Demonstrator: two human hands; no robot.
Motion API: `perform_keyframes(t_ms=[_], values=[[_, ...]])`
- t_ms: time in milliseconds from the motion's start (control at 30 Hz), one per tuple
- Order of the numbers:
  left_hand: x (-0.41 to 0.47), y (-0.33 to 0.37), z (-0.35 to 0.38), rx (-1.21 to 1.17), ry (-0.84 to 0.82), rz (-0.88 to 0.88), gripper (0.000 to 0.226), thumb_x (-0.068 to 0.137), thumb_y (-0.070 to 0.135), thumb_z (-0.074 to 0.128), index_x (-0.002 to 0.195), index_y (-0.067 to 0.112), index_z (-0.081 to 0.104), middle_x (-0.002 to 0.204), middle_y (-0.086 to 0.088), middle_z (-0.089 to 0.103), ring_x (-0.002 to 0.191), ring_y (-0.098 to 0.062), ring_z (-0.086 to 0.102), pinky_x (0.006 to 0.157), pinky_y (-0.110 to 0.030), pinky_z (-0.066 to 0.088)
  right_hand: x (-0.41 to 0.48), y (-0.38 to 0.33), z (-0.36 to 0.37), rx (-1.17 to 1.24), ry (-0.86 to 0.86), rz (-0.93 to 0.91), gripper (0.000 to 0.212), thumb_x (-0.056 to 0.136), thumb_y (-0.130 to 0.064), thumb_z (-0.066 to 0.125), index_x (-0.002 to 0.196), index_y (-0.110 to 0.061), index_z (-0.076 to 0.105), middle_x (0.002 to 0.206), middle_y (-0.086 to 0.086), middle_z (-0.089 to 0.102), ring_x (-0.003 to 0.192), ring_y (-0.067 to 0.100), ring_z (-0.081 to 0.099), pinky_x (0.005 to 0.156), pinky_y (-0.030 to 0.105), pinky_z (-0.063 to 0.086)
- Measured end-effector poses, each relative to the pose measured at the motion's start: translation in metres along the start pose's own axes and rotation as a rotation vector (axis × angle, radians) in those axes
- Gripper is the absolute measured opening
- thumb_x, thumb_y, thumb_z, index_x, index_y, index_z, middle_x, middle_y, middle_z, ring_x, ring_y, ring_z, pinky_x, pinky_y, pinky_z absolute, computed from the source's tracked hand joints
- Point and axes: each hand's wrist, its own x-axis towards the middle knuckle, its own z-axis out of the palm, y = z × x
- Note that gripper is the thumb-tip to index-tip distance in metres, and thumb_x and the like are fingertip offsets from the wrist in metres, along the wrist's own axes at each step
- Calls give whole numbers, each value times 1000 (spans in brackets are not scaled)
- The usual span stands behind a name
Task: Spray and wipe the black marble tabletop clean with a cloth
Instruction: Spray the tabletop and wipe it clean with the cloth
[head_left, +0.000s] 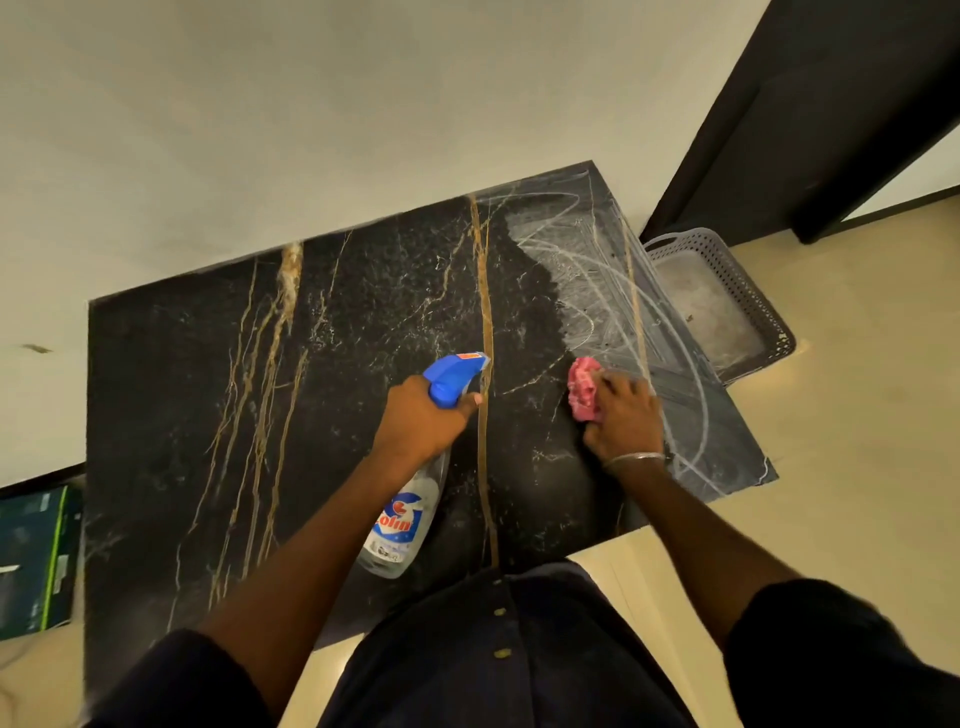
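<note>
A person's left hand (423, 418) grips a clear Colin spray bottle (402, 512) by its blue trigger neck while the right hand (626, 415) presses a soft, bunched pink cloth (582, 387) onto the black marble desk (249, 395), streaky residue at two o'clock.

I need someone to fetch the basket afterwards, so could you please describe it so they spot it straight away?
Start from the black marble tabletop with gold veins. Just past its far right edge, on the pale floor beside the dark door frame, sits the basket. It is grey, perforated plastic, and the only container on that side.
</note>
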Motion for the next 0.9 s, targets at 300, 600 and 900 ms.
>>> perform_keyframes(t_ms=[300, 600, 900], values=[[8, 3, 15, 8, 11, -62, 20, 82, 31, 70, 85, 14, 61, 73, -7, 63, 62, -12, 57, 59, -20, 46, -9, -71, 19, 47, -35, -175, 70, 60, -24, 70, 127, -12, 52, 114, 6, 52, 94, 30, 47, 74, 40, 42], [22, 30, 28, 28, 22, -19, 15, 86, 25, 66, 79, 18, 56, 66, 0, 56, 57, -7, 50, 53, -10, 40, 22, -22, 9, -57, -77, -356, 68, 66, -28, 67, 131, -15, 49, 122, 5, 51, 101, 30, 48, 80, 41, 41], [29, 27, 29, 12, 32, -27, 17, 85, 29, 67, 83, 14, 58, 67, -2, 57, 58, -8, 53, 58, -16, 44, 43, -16, 3, 60, -25, 168, 71, 71, -20, 61, 138, -8, 42, 124, 13, 45, 111, 38, 42, 91, 50, 40]])
